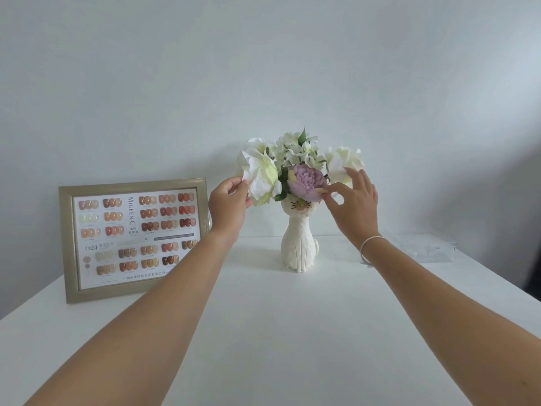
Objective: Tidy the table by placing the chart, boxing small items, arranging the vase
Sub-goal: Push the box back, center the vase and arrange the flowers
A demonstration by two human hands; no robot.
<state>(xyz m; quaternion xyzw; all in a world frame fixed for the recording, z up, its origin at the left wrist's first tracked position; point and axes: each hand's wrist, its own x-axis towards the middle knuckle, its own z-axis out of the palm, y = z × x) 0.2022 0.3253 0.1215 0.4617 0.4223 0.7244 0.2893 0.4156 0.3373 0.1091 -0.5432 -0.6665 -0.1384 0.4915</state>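
A white cat-shaped vase [298,244] stands upright at the back middle of the white table [278,332]. It holds white flowers and one purple flower [306,183]. My left hand [229,205] pinches a petal of the large white flower [262,177] on the left side. My right hand [352,205] pinches the right edge of the purple flower between thumb and forefinger, its other fingers spread near the white flower [341,162] on the right. A framed nail colour chart [134,238] leans against the wall at the left.
A clear plastic box [424,247] sits at the back right of the table, near the wall. The right table edge runs close behind it. A bracelet circles my right wrist. The wall rises directly behind the vase and chart.
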